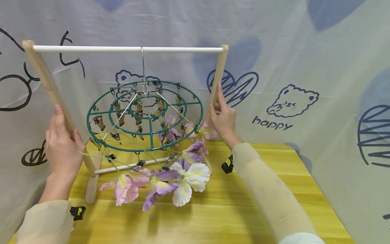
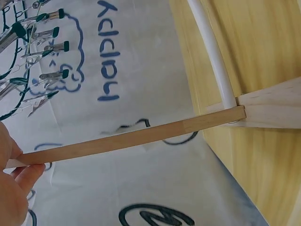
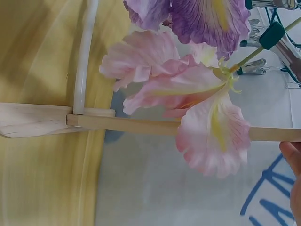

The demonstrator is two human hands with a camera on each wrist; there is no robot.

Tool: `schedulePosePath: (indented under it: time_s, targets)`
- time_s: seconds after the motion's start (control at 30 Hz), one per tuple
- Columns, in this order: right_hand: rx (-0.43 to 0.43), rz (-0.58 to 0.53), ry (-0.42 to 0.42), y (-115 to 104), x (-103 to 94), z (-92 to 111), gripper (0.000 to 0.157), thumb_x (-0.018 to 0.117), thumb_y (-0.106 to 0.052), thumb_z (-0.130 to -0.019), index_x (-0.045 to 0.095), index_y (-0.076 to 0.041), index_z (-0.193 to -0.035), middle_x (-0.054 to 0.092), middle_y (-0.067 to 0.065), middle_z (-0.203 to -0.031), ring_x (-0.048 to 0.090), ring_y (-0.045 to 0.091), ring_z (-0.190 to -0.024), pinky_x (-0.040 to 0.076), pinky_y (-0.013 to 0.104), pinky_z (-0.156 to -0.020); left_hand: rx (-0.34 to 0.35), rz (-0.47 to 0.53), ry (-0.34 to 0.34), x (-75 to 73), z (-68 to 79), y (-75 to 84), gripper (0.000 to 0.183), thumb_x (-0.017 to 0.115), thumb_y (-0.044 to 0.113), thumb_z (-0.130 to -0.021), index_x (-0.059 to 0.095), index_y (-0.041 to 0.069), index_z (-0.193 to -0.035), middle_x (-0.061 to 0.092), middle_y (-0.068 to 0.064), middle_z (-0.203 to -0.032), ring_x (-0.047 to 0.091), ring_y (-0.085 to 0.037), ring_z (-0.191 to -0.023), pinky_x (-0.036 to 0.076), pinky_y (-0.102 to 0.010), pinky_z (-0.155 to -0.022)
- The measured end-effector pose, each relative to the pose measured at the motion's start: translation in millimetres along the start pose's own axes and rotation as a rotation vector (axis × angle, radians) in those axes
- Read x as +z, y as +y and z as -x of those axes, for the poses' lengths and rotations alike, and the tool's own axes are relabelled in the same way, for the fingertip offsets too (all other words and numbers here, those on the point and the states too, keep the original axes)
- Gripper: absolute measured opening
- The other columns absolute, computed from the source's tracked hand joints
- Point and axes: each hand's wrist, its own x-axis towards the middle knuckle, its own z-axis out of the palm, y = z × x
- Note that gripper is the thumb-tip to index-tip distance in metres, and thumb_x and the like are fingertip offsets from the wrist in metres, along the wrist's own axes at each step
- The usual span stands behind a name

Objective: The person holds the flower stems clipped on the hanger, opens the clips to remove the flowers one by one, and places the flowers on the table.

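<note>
A wooden rack with a white top rod [image 1: 91,49] is held at both sides. My left hand [image 1: 62,145] grips its left post [image 1: 50,81], thumb on one side and fingers on the other. On the right post [image 1: 219,66], my right hand [image 1: 224,119] pinches the wood about midway up. From the rod hangs a round green clip hanger [image 1: 151,135] with several metal clips. Artificial irises dangle from clips at its edge: a white iris [image 1: 197,173], a purple iris [image 1: 163,188] and a pink iris [image 1: 124,189] in front, others at the right.
The rack's left foot [image 1: 92,189] and lower white rod [image 1: 122,167] are low over the yellow wood-grain table [image 1: 243,210]. Behind hangs a pale curtain [image 1: 292,61] printed with bears and hearts. In the right wrist view, a pink iris [image 3: 216,136] overlaps the right post.
</note>
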Motion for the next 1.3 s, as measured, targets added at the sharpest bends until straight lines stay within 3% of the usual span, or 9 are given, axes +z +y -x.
schedulePosePath:
  time_s: [0.23, 0.67, 0.93, 1.13, 1.3]
  targets:
    - [-0.002, 0.046, 0.021, 10.6, -18.9, 1.4, 0.074, 0.068, 0.004, -0.095, 0.034, -0.003, -0.16, 0.063, 0.027, -0.135, 0.077, 0.039, -0.086, 0.067, 0.038, -0.073, -0.03, 0.001, -0.007, 20.8, -4.4, 13.6, 0.073, 0.056, -0.007, -0.099, 0.027, 0.014, -0.163, 0.038, -0.01, -0.166, 0.05, -0.061, -0.112, 0.045, -0.078, -0.083]
    - [0.053, 0.14, 0.046, 28.6, -60.5, 6.3, 0.076, 0.069, 0.0, -0.095, 0.034, -0.01, -0.162, 0.06, 0.025, -0.137, 0.077, 0.039, -0.086, 0.066, 0.043, -0.065, -0.02, 0.035, -0.087, 60.9, -14.4, 39.0, 0.077, 0.053, -0.01, -0.1, 0.023, 0.017, -0.165, 0.036, -0.011, -0.167, 0.05, -0.06, -0.122, 0.049, -0.078, -0.087]
    - [0.107, 0.191, 0.047, 38.3, -84.3, 10.2, 0.077, 0.068, 0.0, -0.096, 0.032, -0.013, -0.163, 0.057, 0.025, -0.14, 0.077, 0.038, -0.087, 0.066, 0.042, -0.065, -0.063, 0.072, -0.145, 84.8, -18.1, 53.4, 0.078, 0.053, -0.007, -0.102, 0.021, 0.024, -0.166, 0.034, -0.006, -0.168, 0.051, -0.056, -0.124, 0.053, -0.075, -0.084]
    - [0.113, 0.219, 0.072, 45.7, -99.9, 11.3, 0.078, 0.069, -0.001, -0.096, 0.032, -0.015, -0.163, 0.059, 0.025, -0.138, 0.077, 0.039, -0.087, 0.066, 0.046, -0.069, -0.028, 0.096, -0.162, 102.5, -21.8, 61.1, 0.081, 0.055, -0.008, -0.1, 0.02, 0.024, -0.166, 0.036, -0.009, -0.167, 0.05, -0.055, -0.127, 0.056, -0.073, -0.083]
    - [0.104, 0.247, 0.114, 53.7, -110.8, 14.2, 0.076, 0.068, 0.003, -0.094, 0.036, -0.012, -0.162, 0.06, 0.026, -0.135, 0.077, 0.041, -0.083, 0.065, 0.049, -0.07, 0.009, 0.145, -0.17, 115.4, -23.8, 66.6, 0.082, 0.055, -0.009, -0.1, 0.02, 0.025, -0.166, 0.04, -0.012, -0.164, 0.054, -0.055, -0.117, 0.057, -0.07, -0.074]
